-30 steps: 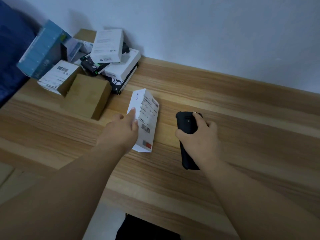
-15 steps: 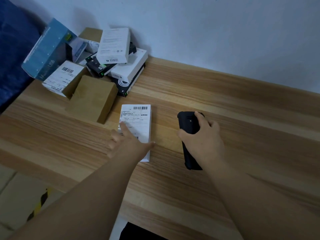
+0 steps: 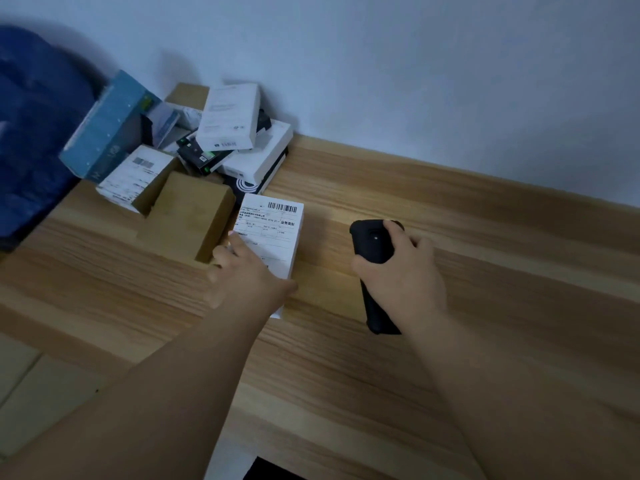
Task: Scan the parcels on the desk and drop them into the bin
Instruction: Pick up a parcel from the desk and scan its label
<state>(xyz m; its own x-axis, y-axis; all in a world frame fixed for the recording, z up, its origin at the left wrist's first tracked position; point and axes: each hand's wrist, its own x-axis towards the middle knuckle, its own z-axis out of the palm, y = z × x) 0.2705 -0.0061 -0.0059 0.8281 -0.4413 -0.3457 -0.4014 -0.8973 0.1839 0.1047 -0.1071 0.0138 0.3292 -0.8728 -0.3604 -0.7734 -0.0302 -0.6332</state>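
Note:
A white parcel (image 3: 277, 230) lies flat on the wooden desk (image 3: 450, 341), its shipping label and barcode facing up. My left hand (image 3: 249, 278) rests on its near half, index finger straight on the label and thumb at the right edge. To the right, my right hand (image 3: 405, 282) grips a black handheld scanner (image 3: 372, 244), whose head points away from me towards the wall. The scanner is about a hand's width from the parcel. No bin is in view.
Right against the parcel's left side stands a plain brown box (image 3: 187, 216). Behind it, several parcels are piled in the back left corner, among them a blue box (image 3: 107, 126) and a white box (image 3: 230, 116). Blue fabric (image 3: 31, 133) lies left of the desk; cardboard (image 3: 34, 382) sits below.
The white parcel stood tilted on its edge in my left hand; it has been laid flat, label up, closer to the brown box. My right hand and scanner have stayed put.

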